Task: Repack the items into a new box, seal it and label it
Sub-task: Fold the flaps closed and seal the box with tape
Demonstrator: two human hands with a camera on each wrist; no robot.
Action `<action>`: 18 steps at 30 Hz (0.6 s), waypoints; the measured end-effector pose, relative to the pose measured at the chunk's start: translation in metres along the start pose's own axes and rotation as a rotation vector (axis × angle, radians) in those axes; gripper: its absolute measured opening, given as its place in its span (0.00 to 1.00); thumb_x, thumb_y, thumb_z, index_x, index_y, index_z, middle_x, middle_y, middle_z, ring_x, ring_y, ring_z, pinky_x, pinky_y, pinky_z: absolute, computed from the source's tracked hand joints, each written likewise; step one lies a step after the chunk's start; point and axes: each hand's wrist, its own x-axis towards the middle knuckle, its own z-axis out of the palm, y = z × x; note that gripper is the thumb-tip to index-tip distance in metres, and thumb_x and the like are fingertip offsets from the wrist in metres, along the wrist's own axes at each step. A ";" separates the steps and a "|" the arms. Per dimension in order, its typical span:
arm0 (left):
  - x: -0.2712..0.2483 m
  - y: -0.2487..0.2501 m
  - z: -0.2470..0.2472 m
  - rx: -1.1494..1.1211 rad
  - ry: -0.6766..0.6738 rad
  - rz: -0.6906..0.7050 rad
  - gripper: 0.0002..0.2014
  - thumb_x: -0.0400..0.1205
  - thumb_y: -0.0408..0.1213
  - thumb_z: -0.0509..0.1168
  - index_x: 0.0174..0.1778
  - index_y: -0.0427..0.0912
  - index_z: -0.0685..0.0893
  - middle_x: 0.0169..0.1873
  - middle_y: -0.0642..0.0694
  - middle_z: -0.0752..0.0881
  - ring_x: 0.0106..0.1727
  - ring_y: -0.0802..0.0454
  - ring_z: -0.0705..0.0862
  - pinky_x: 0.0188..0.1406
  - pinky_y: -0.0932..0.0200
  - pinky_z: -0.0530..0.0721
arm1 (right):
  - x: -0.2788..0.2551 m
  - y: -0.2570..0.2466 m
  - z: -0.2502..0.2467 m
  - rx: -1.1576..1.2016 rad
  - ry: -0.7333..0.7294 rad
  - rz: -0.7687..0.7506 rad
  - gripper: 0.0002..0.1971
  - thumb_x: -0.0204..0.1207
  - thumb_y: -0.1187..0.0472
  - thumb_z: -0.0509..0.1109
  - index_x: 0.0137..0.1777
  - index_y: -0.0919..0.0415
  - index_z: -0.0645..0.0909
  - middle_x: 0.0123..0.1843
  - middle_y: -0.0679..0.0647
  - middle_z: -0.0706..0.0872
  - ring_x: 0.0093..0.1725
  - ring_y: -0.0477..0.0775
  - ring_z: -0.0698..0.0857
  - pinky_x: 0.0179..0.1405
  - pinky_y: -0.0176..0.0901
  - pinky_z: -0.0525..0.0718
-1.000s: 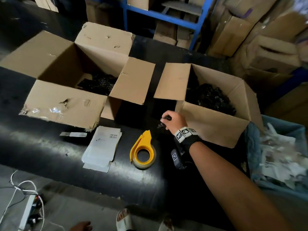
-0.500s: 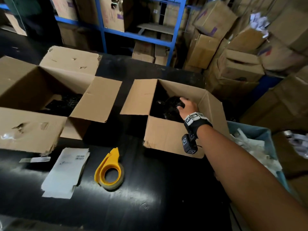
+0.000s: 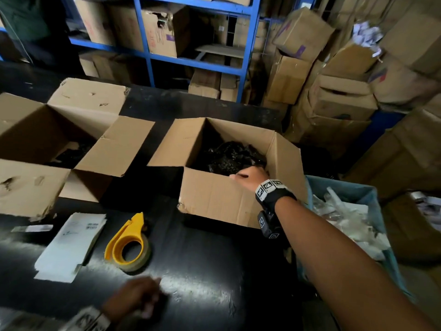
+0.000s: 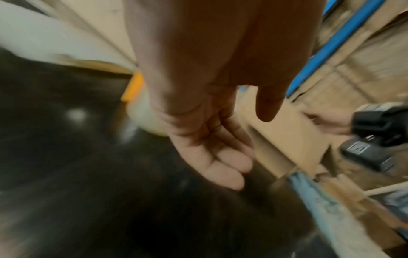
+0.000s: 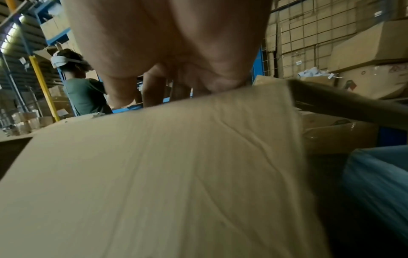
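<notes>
The new box (image 3: 214, 199) stands open on the black table, with shiny black packed items (image 3: 229, 156) heaped inside. My right hand (image 3: 248, 176) is at the top edge of its near flap (image 5: 154, 174). The fingers (image 5: 154, 94) drop behind that edge and the thumb stays on the near side. The old, torn box (image 3: 28, 187) stands open to the left, with a few black items (image 3: 69, 156) left in it. My left hand (image 3: 136, 297) hovers low over the table's near edge, fingers (image 4: 232, 157) loosely bent and holding nothing.
A yellow tape dispenser (image 3: 128, 244) and a stack of white labels (image 3: 69, 244) lie on the table in front of the boxes. A blue bin (image 3: 346, 189) of plastic scraps stands at the right. Stacked cartons and blue shelving are behind. A person in a green shirt (image 5: 84, 94) stands beyond.
My right hand lifted a black item from the table, reached deep into the new box, then drew back to the near flap. My left hand has come into view at the bottom.
</notes>
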 end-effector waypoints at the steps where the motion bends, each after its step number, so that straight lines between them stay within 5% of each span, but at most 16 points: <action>1: 0.005 0.032 0.000 -0.011 0.088 0.024 0.18 0.83 0.45 0.63 0.44 0.30 0.83 0.36 0.28 0.84 0.30 0.38 0.82 0.27 0.53 0.80 | -0.001 0.004 0.000 0.011 0.059 0.000 0.18 0.76 0.42 0.68 0.33 0.53 0.86 0.34 0.51 0.87 0.40 0.54 0.85 0.37 0.41 0.78; 3: 0.009 0.115 0.006 0.079 0.164 0.204 0.13 0.85 0.36 0.61 0.38 0.32 0.82 0.27 0.39 0.83 0.24 0.50 0.81 0.20 0.62 0.76 | -0.003 0.012 -0.004 0.036 0.169 0.029 0.15 0.78 0.45 0.67 0.44 0.54 0.89 0.43 0.53 0.90 0.46 0.56 0.87 0.41 0.40 0.78; 5: 0.027 0.177 0.003 0.141 0.275 0.400 0.11 0.84 0.34 0.62 0.36 0.37 0.82 0.24 0.45 0.83 0.23 0.54 0.80 0.25 0.60 0.78 | -0.002 0.020 -0.012 0.017 0.262 0.052 0.13 0.80 0.50 0.66 0.54 0.55 0.89 0.54 0.53 0.90 0.55 0.57 0.86 0.46 0.37 0.75; 10: 0.096 0.273 -0.037 0.336 0.583 0.614 0.12 0.81 0.41 0.66 0.57 0.39 0.83 0.48 0.44 0.86 0.48 0.47 0.84 0.51 0.55 0.80 | 0.006 0.049 -0.025 -0.115 0.385 0.150 0.15 0.78 0.54 0.67 0.63 0.55 0.84 0.63 0.60 0.85 0.65 0.64 0.80 0.61 0.46 0.76; 14: 0.150 0.290 -0.072 0.486 0.628 0.412 0.26 0.78 0.49 0.66 0.71 0.43 0.75 0.68 0.35 0.77 0.67 0.36 0.77 0.69 0.46 0.75 | 0.008 0.073 -0.035 -0.145 0.297 0.356 0.25 0.81 0.48 0.62 0.75 0.57 0.74 0.74 0.65 0.72 0.73 0.68 0.71 0.73 0.54 0.69; 18: 0.171 0.279 -0.088 0.627 0.605 0.170 0.40 0.72 0.71 0.58 0.76 0.50 0.66 0.75 0.34 0.67 0.73 0.30 0.67 0.73 0.37 0.67 | 0.012 0.096 -0.037 -0.032 0.161 0.539 0.36 0.80 0.34 0.53 0.82 0.55 0.61 0.82 0.63 0.63 0.81 0.66 0.63 0.80 0.58 0.60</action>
